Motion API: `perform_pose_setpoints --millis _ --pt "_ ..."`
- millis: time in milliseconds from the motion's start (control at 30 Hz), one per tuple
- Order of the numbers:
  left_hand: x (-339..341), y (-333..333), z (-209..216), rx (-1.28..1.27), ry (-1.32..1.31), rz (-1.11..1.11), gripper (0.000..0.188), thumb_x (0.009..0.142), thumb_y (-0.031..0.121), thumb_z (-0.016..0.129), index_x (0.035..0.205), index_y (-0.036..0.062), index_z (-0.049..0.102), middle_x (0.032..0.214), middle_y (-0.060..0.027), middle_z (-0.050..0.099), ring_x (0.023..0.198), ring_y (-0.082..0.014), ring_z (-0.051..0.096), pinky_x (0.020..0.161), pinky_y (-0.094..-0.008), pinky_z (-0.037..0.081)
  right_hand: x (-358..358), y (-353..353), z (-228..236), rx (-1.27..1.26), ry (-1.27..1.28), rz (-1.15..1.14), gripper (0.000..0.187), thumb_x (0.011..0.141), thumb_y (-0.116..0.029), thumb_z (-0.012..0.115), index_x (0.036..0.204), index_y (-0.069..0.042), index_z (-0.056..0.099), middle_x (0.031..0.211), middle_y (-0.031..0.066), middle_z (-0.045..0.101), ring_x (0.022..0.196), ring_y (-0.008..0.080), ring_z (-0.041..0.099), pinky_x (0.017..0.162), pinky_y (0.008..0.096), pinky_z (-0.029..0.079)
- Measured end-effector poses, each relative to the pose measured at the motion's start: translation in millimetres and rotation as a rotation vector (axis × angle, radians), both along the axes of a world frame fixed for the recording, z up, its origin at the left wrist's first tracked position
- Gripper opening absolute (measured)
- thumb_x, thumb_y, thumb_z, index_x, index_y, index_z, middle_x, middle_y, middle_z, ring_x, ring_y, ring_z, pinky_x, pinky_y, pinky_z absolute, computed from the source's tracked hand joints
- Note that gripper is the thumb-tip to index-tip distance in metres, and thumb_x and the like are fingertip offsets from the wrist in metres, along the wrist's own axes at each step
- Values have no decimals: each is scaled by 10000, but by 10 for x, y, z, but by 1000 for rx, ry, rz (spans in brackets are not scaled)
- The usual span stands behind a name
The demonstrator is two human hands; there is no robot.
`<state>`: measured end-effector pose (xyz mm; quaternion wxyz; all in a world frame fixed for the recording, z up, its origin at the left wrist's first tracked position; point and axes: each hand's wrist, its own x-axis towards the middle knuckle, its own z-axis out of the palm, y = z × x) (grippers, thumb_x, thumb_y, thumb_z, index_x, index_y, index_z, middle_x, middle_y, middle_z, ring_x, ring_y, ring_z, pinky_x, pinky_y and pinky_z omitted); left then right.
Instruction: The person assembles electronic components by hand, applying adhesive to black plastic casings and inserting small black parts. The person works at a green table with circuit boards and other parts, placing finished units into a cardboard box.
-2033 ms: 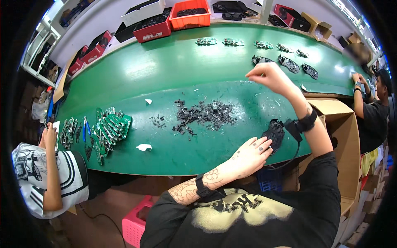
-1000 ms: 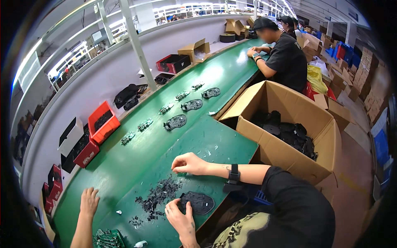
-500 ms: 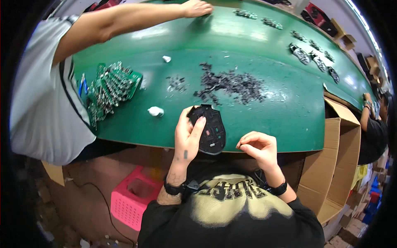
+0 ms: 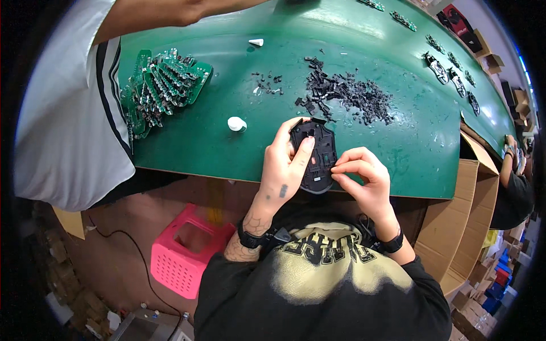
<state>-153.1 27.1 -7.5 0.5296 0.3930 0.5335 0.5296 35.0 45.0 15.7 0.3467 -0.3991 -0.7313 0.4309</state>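
My left hand (image 4: 281,166) is closed around the left side of a black plastic computer mouse base (image 4: 322,149), its thumb lying across the inside. The base is tilted over the table's front edge, and small openings show in it. At the base's right edge is my right hand (image 4: 368,175), thumb and fingers pinched together. What sits in that pinch, if anything, is too small to make out. Just beyond the base lies a heap of small black plastic parts (image 4: 364,98), with a smaller scatter of black bits (image 4: 268,84) to its left.
On the green table (image 4: 398,165) stand a white bottle (image 4: 236,124), a white cone-shaped cap (image 4: 256,42) and stacked circuit boards (image 4: 170,85). A co-worker's arm (image 4: 153,18) reaches across at far left. Mouse shells (image 4: 437,69) lie far right. An open carton (image 4: 455,210) adjoins the table; a pink stool (image 4: 185,250) stands below.
My right hand has moved up and left to the mouse base's edge. The left hand still holds the base. The view has shifted, and the co-worker's hand has left the picture.
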Motion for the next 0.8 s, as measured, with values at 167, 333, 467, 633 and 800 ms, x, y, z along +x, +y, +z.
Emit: perform_pose_setpoints --millis 167,333,467,633,800 --pt "-11 -14 -24 11 36 -21 327 961 68 543 1274 5 470 935 -31 610 698 -46 554 608 -203 479 -37 8 12 22 -38 -11 166 706 21 729 852 -48 692 895 61 642 841 193 627 752 297 497" --pt "-1 -21 -3 7 36 -12 325 961 66 542 1270 -4 471 918 -32 605 700 -50 547 611 -207 478 -117 8 129 162 -196 38 167 718 40 711 853 -18 631 909 76 600 815 203 624 733 313 506" --pt "0 -42 -15 16 102 -5 326 961 67 541 1269 -12 471 912 -32 603 703 -48 545 608 -208 473 -163 47 168 3 -191 106 181 734 69 682 851 12 556 943 106 549 807 200 619 699 288 516" --pt "-44 -41 17 5 33 -24 346 961 69 535 1287 -7 448 968 -50 605 743 -63 570 616 -209 482 -135 261 249 -229 -192 185 195 744 10 725 838 0 554 845 66 574 739 148 613 657 259 515" --pt "-28 -15 25 102 -226 155 375 956 68 525 1311 7 419 1056 -69 604 841 -85 598 688 -225 514 -247 678 484 -6 -220 36 126 778 -92 732 870 -21 682 755 68 624 701 144 623 635 272 504"
